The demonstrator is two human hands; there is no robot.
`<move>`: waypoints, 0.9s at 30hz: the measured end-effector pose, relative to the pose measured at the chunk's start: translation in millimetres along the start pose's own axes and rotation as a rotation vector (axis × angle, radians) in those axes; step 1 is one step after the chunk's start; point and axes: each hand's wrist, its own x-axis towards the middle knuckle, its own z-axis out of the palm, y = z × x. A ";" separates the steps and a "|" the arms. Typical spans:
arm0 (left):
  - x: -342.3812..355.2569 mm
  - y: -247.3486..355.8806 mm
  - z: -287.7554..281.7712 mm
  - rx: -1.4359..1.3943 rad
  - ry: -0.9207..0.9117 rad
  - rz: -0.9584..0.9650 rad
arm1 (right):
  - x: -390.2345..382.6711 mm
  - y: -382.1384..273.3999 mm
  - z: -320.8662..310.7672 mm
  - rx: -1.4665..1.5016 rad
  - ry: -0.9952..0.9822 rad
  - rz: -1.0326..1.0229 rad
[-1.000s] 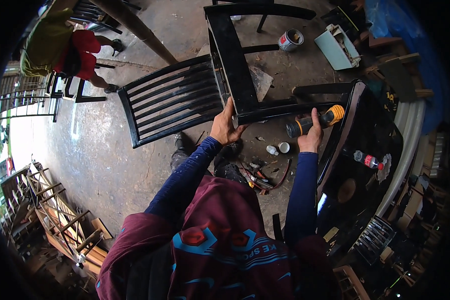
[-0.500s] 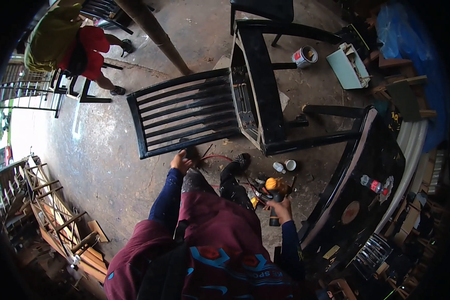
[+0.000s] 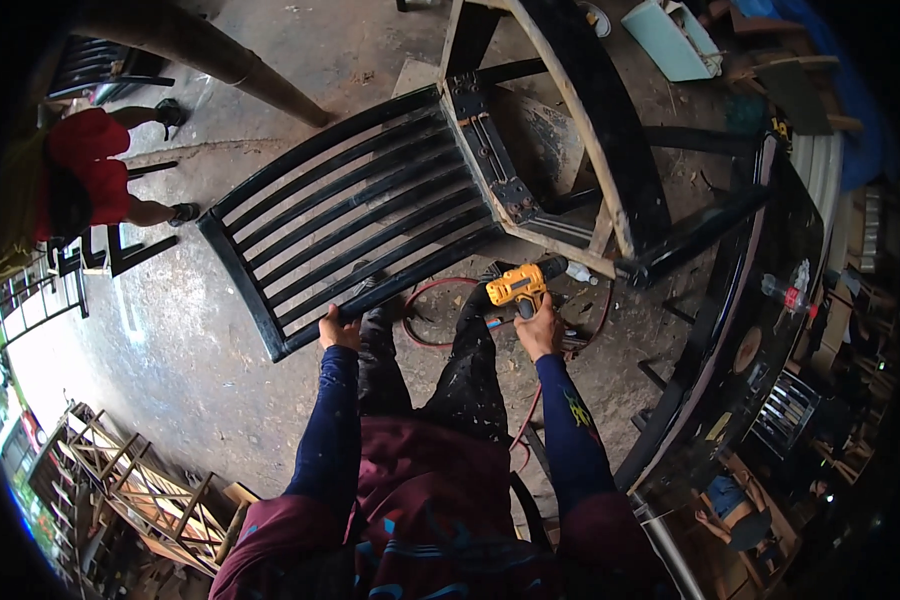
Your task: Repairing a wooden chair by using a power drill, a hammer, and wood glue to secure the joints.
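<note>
A black wooden chair (image 3: 370,196) lies tipped over in front of me, its slatted back stretching to the left. Metal plates (image 3: 492,150) are fixed on the pale-edged frame where back and seat join. At the near rail of the back, my left hand (image 3: 339,330) grips the wood near its left corner. My right hand (image 3: 540,328) is wrapped round the handle of a yellow and black cordless drill (image 3: 515,285). The drill is held level, its front pointing right toward the seat frame; the tip is hard to make out.
A red hose (image 3: 435,284) loops on the floor round my feet. On the right stands a dark table (image 3: 740,300) with a plastic bottle (image 3: 792,296). A wooden post (image 3: 240,70) leans at the far left, near another person in red shorts (image 3: 88,160). Timber (image 3: 140,480) is piled at the near left.
My left hand has come onto the rail of the chair back. My right hand has raised the drill and brought it forward and left, turning it level. The view has shifted.
</note>
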 end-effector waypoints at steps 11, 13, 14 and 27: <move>-36.6 47.7 10.1 0.132 -0.122 0.058 | 89.5 -54.0 39.4 0.049 0.269 -0.276; -46.4 42.0 21.4 0.136 -0.110 0.052 | 106.7 -54.9 28.9 0.044 0.244 -0.289; -52.1 39.0 25.7 0.136 -0.088 0.054 | 104.3 -52.2 18.4 0.039 0.252 -0.286; -41.4 44.0 35.8 -0.050 -0.202 -0.093 | 70.5 -312.9 -342.2 -0.262 0.382 -0.398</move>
